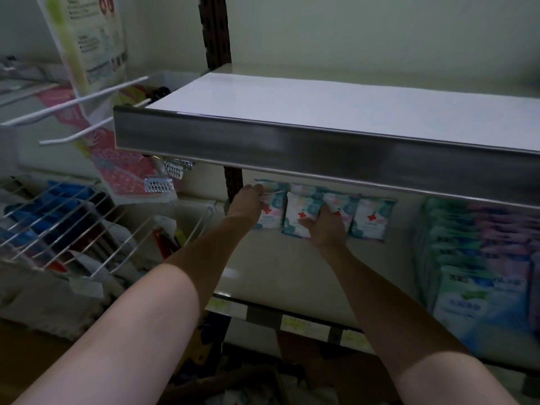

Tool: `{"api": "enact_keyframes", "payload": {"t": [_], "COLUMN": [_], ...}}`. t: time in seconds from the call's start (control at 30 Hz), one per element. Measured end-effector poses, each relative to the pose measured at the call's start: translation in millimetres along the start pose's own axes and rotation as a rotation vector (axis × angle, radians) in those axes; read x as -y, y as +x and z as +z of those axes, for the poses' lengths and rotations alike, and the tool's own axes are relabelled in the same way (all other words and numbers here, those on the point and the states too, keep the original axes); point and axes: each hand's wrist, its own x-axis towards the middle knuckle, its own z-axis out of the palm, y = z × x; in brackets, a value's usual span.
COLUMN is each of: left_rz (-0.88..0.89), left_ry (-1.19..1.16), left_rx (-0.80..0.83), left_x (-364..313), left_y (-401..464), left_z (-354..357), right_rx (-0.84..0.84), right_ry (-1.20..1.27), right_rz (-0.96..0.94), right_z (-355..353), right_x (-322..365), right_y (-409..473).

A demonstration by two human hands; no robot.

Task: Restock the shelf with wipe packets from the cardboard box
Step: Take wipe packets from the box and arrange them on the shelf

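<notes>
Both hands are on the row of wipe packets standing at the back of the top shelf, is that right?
Not quite. In the head view both hands, left and right, are on the wipe packets, but the row stands on the lower shelf, under the bare top shelf.

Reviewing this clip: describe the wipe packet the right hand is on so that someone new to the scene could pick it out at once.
Find the lower shelf under the grey-fronted upper shelf; four small teal-and-white wipe packets stand in a row at its back. The right hand rests on the third packet from the left. Only that one is half hidden by fingers, with a fully visible packet on its right.
</notes>
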Motion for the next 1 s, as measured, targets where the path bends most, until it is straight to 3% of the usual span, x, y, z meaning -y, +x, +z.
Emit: {"api": "enact_keyframes", "payload": {"t": [0.6, 1.0], "left_rz": [-0.128, -0.011], "left_ry": [-0.173, 0.040], "left_rx": [-0.131, 0.006], "left_x": [-9, 9], "left_y": [1, -73], "left_z": [2, -16], "right_rx": [-0.134, 0.144], "right_ry": [0.074, 0.136], "right_rz": [0.067, 0.028], "right_z": [7, -1], "right_x": [5, 3], "right_y": [-8, -55]}}
